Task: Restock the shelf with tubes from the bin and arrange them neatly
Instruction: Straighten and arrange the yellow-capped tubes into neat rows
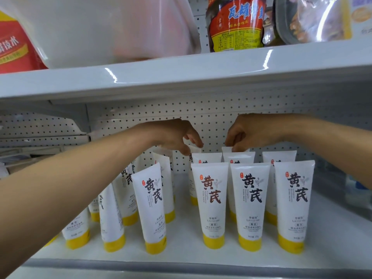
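**Both hands at the back row, a crowded shelf in front**

The left hand (173, 137) and right hand (249, 130) reach over the front rows. Each has its fingers curled down. The right pinches the flat crimped top of the right rear tube (227, 149), and the left seems to pinch the left rear tube (194, 148) the same way. Both tubes stand at the back of the shelf (332, 238), near the pegboard (141, 115). The bin is out of view.

The main risk is a knock-on fall. The forearms pass low over the front tubes (210, 200), which are tall, stand on narrow yellow caps (213, 241) and are closely packed. A brushing wrist could tip one into its neighbours. On the left the leaning tube (150, 206) and those behind it are already tilted and ragged, so they look likeliest to topple.

The tubes are smooth, glossy white plastic. They are soft-walled and taper from the wide crimp to the round cap. A pinch on the thin crimp could slip or twist the label off square.
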`<state>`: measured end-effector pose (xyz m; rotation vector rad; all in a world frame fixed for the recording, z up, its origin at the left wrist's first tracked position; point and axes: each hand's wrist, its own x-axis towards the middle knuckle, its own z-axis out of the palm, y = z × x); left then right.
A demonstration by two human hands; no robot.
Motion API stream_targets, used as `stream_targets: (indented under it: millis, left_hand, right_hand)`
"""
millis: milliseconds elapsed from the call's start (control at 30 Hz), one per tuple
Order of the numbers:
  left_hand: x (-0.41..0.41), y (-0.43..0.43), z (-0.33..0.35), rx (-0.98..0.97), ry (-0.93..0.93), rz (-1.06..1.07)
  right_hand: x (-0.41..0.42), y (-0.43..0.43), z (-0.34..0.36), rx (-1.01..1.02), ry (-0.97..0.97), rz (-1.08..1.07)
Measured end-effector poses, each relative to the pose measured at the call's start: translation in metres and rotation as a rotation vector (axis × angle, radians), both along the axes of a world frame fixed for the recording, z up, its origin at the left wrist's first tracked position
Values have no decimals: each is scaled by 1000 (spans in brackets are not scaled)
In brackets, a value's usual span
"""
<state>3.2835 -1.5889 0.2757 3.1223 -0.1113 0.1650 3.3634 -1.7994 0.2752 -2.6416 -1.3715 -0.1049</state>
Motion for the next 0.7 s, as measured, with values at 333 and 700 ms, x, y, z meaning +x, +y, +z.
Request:
stream_targets:
  millis: [333, 700]
  left_hand:
    - [24, -12, -4, -94, -42, -56]
    - [24, -7, 4, -199, -88, -81]
  right_hand:
    - [13, 9, -7, -62, 0, 7]
    - [15, 7, -10, -28, 50, 51]
